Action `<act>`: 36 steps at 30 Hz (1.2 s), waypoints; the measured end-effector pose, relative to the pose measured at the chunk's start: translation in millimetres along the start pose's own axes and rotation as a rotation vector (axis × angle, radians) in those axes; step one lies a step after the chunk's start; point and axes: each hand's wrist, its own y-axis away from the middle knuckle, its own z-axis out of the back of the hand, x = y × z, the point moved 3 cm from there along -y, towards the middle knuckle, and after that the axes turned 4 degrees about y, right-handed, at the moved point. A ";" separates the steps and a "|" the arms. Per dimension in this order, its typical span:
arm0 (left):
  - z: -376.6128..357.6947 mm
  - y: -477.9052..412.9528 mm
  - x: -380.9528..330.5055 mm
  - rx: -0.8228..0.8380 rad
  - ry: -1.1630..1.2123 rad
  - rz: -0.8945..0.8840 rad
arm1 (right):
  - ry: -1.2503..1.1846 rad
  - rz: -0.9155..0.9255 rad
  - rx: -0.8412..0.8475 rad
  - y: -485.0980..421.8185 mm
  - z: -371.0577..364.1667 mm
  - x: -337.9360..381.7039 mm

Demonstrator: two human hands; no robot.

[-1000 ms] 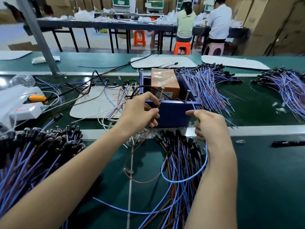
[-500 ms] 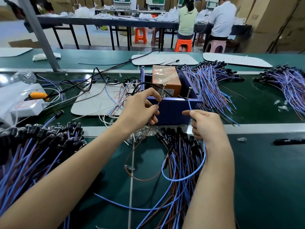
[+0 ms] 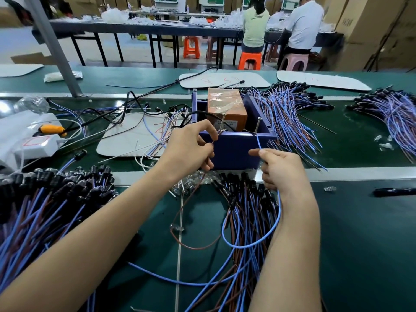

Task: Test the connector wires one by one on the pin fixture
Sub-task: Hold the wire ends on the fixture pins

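Blue box fixture (image 3: 231, 152) at 12 o'clock, two upright screw pins (image 3: 222, 122) on its front wall. Brown wire (image 3: 195, 247) tip meets the left pin, blue wire (image 3: 259, 143) tip the right. Both loop toward 6 o'clock.

An orange stool (image 3: 191, 47) stands under the far table (image 3: 94, 28); tall cardboard boxes (image 3: 364, 30) stack at right.

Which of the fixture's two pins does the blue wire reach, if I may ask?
The right pin: the blue wire rises from the right hand to its base; the brown wire meets the left pin.
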 end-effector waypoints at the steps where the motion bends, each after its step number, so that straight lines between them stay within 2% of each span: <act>1: -0.1 -0.1 0.1 -0.001 -0.001 0.000 | -0.003 -0.001 0.000 0.0 -0.2 0.2; 28: 0.8 -0.7 -0.7 -0.023 -0.003 -0.027 | -0.023 0.006 -0.015 -2.4 -0.5 -1.0; 36: -1.0 0.5 -0.6 0.003 -0.088 -0.028 | -0.060 0.011 -0.023 -2.8 -1.4 -2.2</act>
